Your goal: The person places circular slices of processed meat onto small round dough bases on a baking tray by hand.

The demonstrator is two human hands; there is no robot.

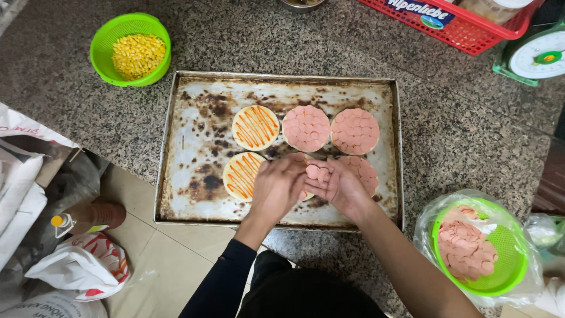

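Cupping pink sausage slices [318,172], the right hand [338,185] meets the left hand [278,187], fingers curled, apparently pinching one, over a scorched baking tray [194,118].

Round base [306,194] mostly under both hands; red basket [465,26], scale [538,56] cut off.

Free room and obstacles around the tray [176,147]

Bare metal lies open at the tray's left and upper strips; dough rounds [306,128] fill the centre. Corn basket [130,49] blocks upper left, red crate [459,26] and scale [538,56] upper right, sausage basket [512,247] lower right.
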